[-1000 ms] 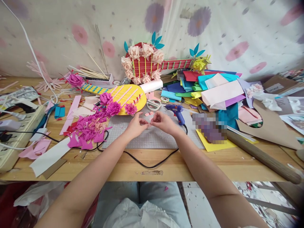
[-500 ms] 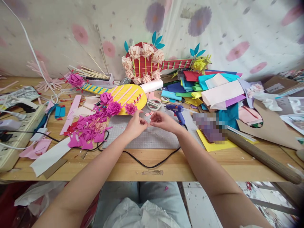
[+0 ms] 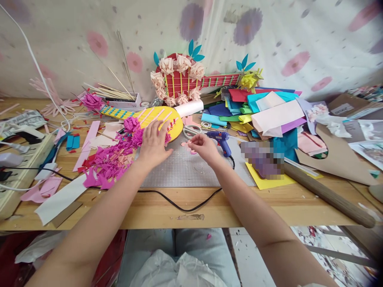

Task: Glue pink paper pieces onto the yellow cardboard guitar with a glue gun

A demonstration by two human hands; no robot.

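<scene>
My left hand (image 3: 154, 143) is spread with its fingers over the lower edge of a yellow paper guitar (image 3: 167, 117), covering part of its magenta paper flowers (image 3: 131, 124). Whether it touches the guitar I cannot tell. My right hand (image 3: 204, 147) is pinched above the grey cutting mat (image 3: 176, 171); anything between its fingertips is too small to name. Small pink paper petals (image 3: 186, 145) lie right beside those fingertips. Just beyond sits a pair of scissors (image 3: 191, 130) with pale handles. Right of my right hand is a blue glue gun (image 3: 223, 141).
Magenta paper scraps (image 3: 104, 163) are heaped at left, near a power strip (image 3: 26, 171). A red paper guitar (image 3: 179, 81) with pale flowers leans at the back. Coloured paper (image 3: 278, 115) is piled at right, above a wooden stick (image 3: 329, 195). A black cord (image 3: 179, 207) crosses the front.
My left hand has moved left and opened over the yellow guitar, away from my right hand. My right hand stays pinched in nearly the same place. The whole view has shifted slightly.
</scene>
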